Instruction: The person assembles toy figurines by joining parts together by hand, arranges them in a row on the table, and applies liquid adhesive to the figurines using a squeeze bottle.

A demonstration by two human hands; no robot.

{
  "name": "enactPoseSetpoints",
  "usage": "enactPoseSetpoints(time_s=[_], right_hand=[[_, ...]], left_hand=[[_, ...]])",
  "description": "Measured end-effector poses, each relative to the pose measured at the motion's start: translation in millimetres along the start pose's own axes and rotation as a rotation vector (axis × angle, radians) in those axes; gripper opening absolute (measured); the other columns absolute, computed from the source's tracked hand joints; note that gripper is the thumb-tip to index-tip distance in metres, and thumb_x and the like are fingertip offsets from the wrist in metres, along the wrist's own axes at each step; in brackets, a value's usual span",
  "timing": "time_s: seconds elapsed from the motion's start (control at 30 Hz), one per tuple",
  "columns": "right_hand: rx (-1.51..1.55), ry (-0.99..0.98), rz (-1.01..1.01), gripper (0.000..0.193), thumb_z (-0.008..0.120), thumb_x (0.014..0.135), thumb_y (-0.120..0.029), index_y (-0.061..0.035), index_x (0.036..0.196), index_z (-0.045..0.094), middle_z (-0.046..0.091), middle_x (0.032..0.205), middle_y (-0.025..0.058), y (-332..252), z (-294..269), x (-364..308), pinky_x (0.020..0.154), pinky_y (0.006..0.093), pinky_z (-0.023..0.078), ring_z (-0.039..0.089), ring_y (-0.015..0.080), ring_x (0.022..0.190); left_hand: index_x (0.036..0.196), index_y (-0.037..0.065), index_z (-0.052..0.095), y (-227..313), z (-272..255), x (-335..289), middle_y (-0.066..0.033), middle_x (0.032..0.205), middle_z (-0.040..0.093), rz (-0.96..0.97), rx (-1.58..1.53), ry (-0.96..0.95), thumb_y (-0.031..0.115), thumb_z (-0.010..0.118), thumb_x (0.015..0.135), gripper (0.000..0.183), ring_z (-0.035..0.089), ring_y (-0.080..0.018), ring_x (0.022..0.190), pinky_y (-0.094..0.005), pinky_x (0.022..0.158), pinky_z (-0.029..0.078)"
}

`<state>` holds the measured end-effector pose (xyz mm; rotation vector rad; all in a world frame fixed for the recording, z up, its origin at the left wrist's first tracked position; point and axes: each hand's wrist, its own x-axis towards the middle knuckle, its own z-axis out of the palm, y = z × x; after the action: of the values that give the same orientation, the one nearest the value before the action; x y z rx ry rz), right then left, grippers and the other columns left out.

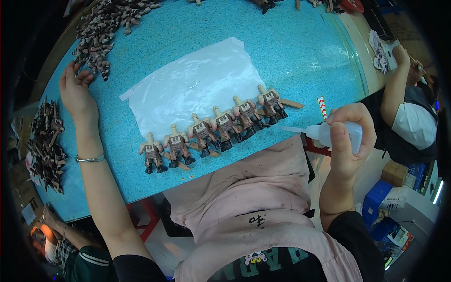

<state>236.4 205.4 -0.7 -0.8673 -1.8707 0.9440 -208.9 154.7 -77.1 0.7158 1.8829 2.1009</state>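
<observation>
My right hand (pixel 351 141) grips a small white squeeze bottle (pixel 321 134) with a long thin nozzle. The nozzle points left, toward the near right end of a slanting row of toy figures (pixel 202 134). Several of them lie there, with brown bodies, dark boots and bare pale necks with no heads. Flat brown pieces (pixel 292 103) lie beside or under some figures. Far left, my left hand (pixel 79 91) reaches to the lower end of a pile of small grey and pinkish parts (pixel 96 44). Its fingers are slightly bent and apart, and nothing shows in them.
A crinkled white plastic sheet (pixel 197 82) lies behind the row on the blue table (pixel 310 51). A heap of dark brown pieces (pixel 48 145) is at the left edge. Other people sit at the right (pixel 408 108) and lower left (pixel 80 256). Blue crates (pixel 376 197) stand at the right.
</observation>
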Motion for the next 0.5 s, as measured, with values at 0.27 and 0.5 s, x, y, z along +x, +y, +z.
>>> enactPoseSetpoints(time_s=[0.27, 0.5], right_hand=[[-0.047, 0.141, 0.015, 0.014, 0.066, 0.085, -0.013, -0.0021, 0.083, 0.058, 0.057, 0.078, 0.0010, 7, -21, 5, 0.059, 0.0192, 0.036, 0.047, 0.0047, 0.067], [-0.103, 0.151, -0.001, 0.013, 0.066, 0.086, -0.013, -0.0023, 0.083, 0.058, 0.057, 0.076, 0.0002, 7, -23, 3, 0.059, 0.0189, 0.035, 0.047, 0.0042, 0.066]], left_hand=[[0.124, -0.005, 0.047, -1, 0, 3, -0.0139, 0.115, 0.053, -0.007, 0.008, 0.002, 0.024, 0.050, 0.099, 0.038, 0.056, -0.0164, 0.087, -0.0288, 0.075, 0.049], [0.124, -0.005, 0.047, 1, -2, 2, -0.0142, 0.116, 0.053, -0.008, 0.010, -0.002, 0.024, 0.050, 0.099, 0.038, 0.056, -0.0164, 0.088, -0.0288, 0.076, 0.049]])
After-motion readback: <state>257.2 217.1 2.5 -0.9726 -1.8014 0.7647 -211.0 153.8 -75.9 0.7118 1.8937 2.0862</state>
